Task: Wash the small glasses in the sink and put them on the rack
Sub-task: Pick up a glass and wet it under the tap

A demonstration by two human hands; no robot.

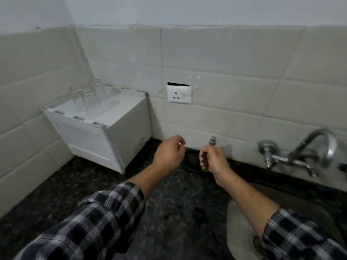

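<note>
Only the head view to go on here. Both hands are out over the dark speckled worktop (169, 212), close to the tiled back wall. The right hand (214, 158) is curled shut around something slim and upright: a grey cap pokes out above the fist and a bit of green shows below. My guess is it's a dish soap bottle or similar, but it's too covered to say for sure. The left hand (170, 153) is loosely curled with thumb and forefinger nearly pinched, and I can't tell if it's holding anything small.

The small glasses (88, 100) are already up on the white rack (105, 132) in the back left corner, well apart from the hands. They look clear and plain, standing close together on the rack's top, probably parked there to drain. They're blurry, so I can't count them or say which way up they stand.

The sink (242, 218) is lower right under the right forearm, with the tap (319, 147) on the wall above it. No glass visible in the part of the basin that shows, so washing looks largely done.
</note>
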